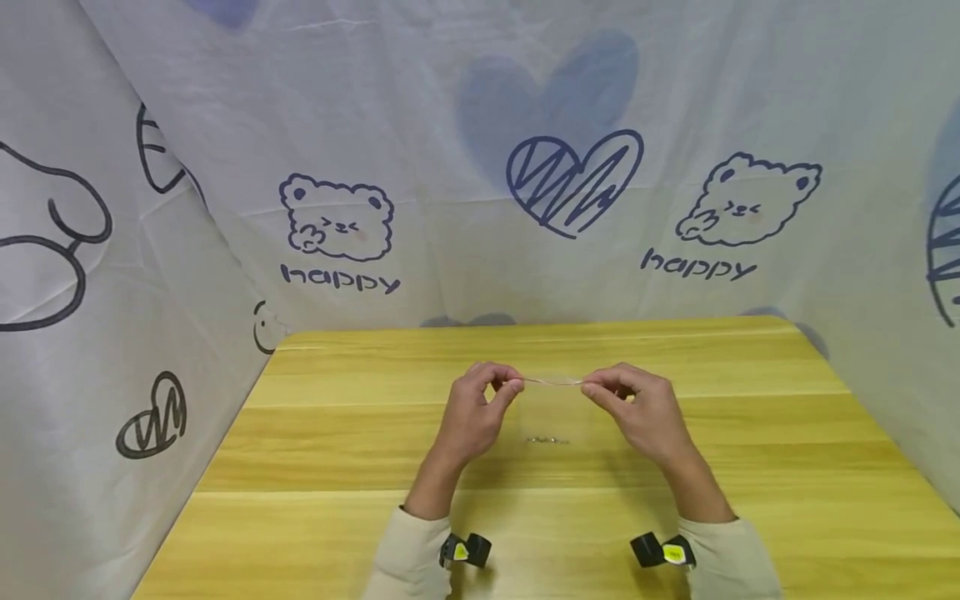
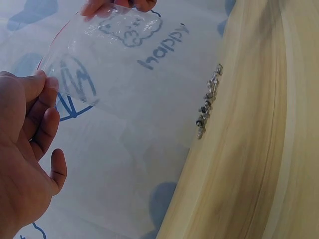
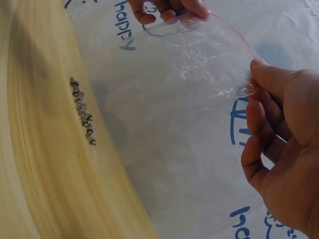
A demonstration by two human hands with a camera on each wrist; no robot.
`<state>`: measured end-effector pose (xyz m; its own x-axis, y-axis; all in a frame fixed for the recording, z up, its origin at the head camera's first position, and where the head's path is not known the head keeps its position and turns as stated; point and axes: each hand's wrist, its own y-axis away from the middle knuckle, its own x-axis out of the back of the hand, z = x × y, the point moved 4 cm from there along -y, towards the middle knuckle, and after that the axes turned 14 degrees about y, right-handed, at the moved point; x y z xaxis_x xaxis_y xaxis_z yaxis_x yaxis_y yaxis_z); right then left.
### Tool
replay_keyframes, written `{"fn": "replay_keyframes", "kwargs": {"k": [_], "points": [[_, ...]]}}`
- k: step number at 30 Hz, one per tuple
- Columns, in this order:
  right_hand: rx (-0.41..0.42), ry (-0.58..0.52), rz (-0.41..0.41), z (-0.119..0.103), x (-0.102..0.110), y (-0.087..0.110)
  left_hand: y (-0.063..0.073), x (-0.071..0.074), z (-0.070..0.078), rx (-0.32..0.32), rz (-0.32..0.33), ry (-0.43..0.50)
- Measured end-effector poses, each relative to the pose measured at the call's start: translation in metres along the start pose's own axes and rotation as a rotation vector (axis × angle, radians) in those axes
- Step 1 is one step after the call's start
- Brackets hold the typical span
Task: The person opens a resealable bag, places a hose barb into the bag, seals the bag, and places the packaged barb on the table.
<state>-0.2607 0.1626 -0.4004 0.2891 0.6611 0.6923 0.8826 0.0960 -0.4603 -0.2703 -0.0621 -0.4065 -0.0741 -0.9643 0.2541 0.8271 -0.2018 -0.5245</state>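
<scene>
A clear plastic zip bag (image 1: 553, 408) hangs upright between both hands, a red line running along its top edge (image 3: 241, 36). My left hand (image 1: 474, 410) pinches one top corner between thumb and index finger, its other fingers loosely bent in the left wrist view. At the opposite corner my right hand (image 1: 647, 415) pinches the bag the same way. Several small metal screws (image 2: 208, 102), some with dark parts, lie in a row along the bottom of the bag. Through the clear film (image 3: 194, 59) the printed cloth behind shows.
A wood-grain table (image 1: 315, 458) spreads beneath the hands. White cloth (image 1: 427, 108) printed with bears, hearts and lettering hangs behind it and at both sides. Each forearm, in a light sleeve (image 1: 411, 550), carries a small black wrist camera (image 1: 465, 550).
</scene>
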Motion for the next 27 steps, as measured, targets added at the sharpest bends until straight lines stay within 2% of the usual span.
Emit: {"fn": "replay_keyframes", "kwargs": {"k": [8, 12, 16, 21, 27], "points": [[-0.008, 0.0, -0.002, 0.0015, 0.001, 0.0003, -0.0008, -0.0032, -0.0008, -0.001, -0.019, 0.004], [-0.007, -0.011, 0.0, 0.0017, 0.001, 0.0006, -0.0011, -0.0055, -0.001, -0.009, -0.036, -0.035], [0.008, -0.014, -0.006, -0.0011, -0.0005, 0.0006, -0.0015, -0.0061, 0.0019, -0.05, -0.057, -0.076], [0.03, -0.026, -0.001, -0.0039, -0.0031, 0.0004, -0.0019, -0.0073, 0.0045, -0.06, -0.084, -0.074], [0.033, -0.019, -0.009, -0.0047, -0.0054, 0.0011, -0.0014, -0.0071, 0.0055, -0.07, -0.075, -0.121]]}}
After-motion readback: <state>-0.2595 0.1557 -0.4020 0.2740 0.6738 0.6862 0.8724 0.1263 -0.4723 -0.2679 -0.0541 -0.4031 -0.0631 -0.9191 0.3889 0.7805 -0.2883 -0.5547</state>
